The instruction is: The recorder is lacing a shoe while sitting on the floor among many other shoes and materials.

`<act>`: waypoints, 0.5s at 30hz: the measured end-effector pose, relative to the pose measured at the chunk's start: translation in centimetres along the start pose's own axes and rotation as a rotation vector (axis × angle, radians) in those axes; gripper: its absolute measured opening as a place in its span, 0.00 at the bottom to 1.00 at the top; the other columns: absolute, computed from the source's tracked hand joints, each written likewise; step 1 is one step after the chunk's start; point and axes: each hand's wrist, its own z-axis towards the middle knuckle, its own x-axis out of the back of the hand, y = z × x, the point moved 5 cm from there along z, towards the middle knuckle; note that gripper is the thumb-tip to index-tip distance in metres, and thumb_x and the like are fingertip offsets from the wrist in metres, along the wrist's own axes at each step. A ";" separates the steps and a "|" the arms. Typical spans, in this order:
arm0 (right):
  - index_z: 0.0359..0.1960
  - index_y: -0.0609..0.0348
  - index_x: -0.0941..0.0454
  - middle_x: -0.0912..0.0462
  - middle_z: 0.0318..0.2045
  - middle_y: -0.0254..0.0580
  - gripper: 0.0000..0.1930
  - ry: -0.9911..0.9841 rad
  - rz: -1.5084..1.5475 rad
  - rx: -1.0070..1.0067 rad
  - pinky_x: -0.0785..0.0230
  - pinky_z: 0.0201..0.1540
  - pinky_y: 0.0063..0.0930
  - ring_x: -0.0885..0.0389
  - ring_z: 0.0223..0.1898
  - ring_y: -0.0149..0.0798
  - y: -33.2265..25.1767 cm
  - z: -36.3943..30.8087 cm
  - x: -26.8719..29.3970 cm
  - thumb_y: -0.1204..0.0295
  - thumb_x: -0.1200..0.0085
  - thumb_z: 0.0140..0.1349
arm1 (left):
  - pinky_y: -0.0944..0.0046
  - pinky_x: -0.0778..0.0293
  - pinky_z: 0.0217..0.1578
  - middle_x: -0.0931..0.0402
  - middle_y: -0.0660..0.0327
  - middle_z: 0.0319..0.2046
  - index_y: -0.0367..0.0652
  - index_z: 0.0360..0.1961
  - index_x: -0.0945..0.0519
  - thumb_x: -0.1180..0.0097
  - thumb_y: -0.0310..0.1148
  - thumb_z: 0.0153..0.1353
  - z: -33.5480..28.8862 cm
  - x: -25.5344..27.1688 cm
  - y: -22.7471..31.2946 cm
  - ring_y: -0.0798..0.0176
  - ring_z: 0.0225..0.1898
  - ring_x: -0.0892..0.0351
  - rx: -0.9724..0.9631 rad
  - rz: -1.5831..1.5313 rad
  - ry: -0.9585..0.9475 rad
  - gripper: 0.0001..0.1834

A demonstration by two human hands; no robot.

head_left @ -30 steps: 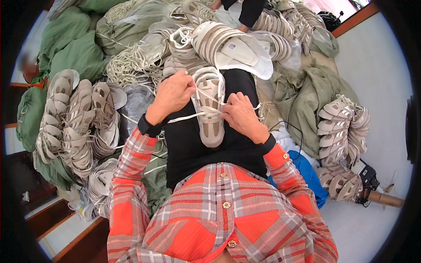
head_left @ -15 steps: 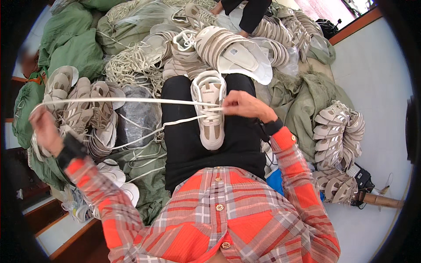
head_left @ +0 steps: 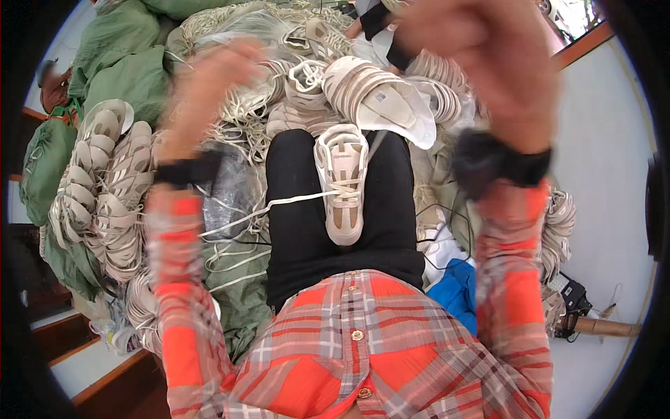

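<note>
A beige and white sneaker (head_left: pixel 343 185) rests on my black-trousered lap, toe toward me. Its white shoelace (head_left: pixel 289 201) is partly threaded through the eyelets, and one length trails off to the left. From the shoe's upper right a faint pale streak rises; I cannot make out where it ends. Both hands are raised and smeared by motion. My left hand (head_left: pixel 216 87) is over the pile of loose laces at the upper left. My right hand (head_left: pixel 488 66) is high at the upper right, large and near the camera. What either hand holds does not show clearly.
Stacked beige shoe uppers (head_left: pixel 115 202) lie at the left, beside green sacks (head_left: pixel 118 52). More stacked uppers (head_left: pixel 380 94) and a laced shoe (head_left: pixel 305 80) sit beyond my knees. A blue cloth (head_left: pixel 453 290) is by my right hip. Another person's dark sleeve (head_left: pixel 377 19) shows at the far side.
Both hands have gone up and away from the shoe: the left from the far left toward the upper middle, the right to the upper right. The lace no longer stretches taut across to the left.
</note>
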 end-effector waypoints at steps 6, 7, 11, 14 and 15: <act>0.60 0.72 0.41 0.28 0.36 0.40 0.20 0.626 -0.218 0.167 0.43 0.28 0.14 0.40 0.24 0.21 -11.5 -6.3 23.6 0.76 0.60 0.69 | 0.55 0.31 0.37 0.25 0.51 0.31 0.40 0.34 0.24 0.52 0.43 0.61 -4.8 -17.1 -14.3 0.49 0.36 0.26 -0.080 0.853 -0.482 0.16; 0.60 0.71 0.40 0.31 0.32 0.35 0.20 0.554 -0.229 0.131 0.44 0.27 0.13 0.41 0.24 0.21 -13.1 -9.3 28.6 0.76 0.59 0.68 | 0.55 0.32 0.35 0.25 0.51 0.29 0.41 0.34 0.24 0.51 0.44 0.61 -4.4 -17.3 -14.2 0.49 0.33 0.26 -0.055 0.770 -0.450 0.15; 0.54 0.72 0.34 0.39 0.25 0.28 0.19 0.903 -0.365 0.158 0.51 0.22 0.14 0.47 0.21 0.20 -14.0 -18.4 34.1 0.72 0.53 0.66 | 0.61 0.34 0.32 0.27 0.54 0.25 0.40 0.34 0.26 0.47 0.42 0.60 -4.1 -17.0 -14.6 0.56 0.26 0.30 0.234 0.322 -0.472 0.14; 0.53 0.64 0.30 0.31 0.26 0.30 0.17 1.182 -0.833 -0.052 0.48 0.23 0.09 0.39 0.23 0.18 -8.5 -23.0 35.0 0.70 0.50 0.64 | 0.66 0.35 0.33 0.30 0.60 0.25 0.39 0.38 0.26 0.47 0.39 0.62 -4.0 -16.8 -15.5 0.68 0.29 0.33 0.295 0.151 -0.501 0.13; 0.52 0.62 0.29 0.28 0.29 0.31 0.16 1.039 -0.916 -0.151 0.45 0.24 0.10 0.35 0.25 0.19 -4.5 -21.8 31.4 0.69 0.49 0.64 | 0.67 0.35 0.35 0.30 0.63 0.27 0.38 0.40 0.26 0.48 0.39 0.62 -4.4 -16.9 -15.8 0.70 0.32 0.34 0.317 0.046 -0.546 0.14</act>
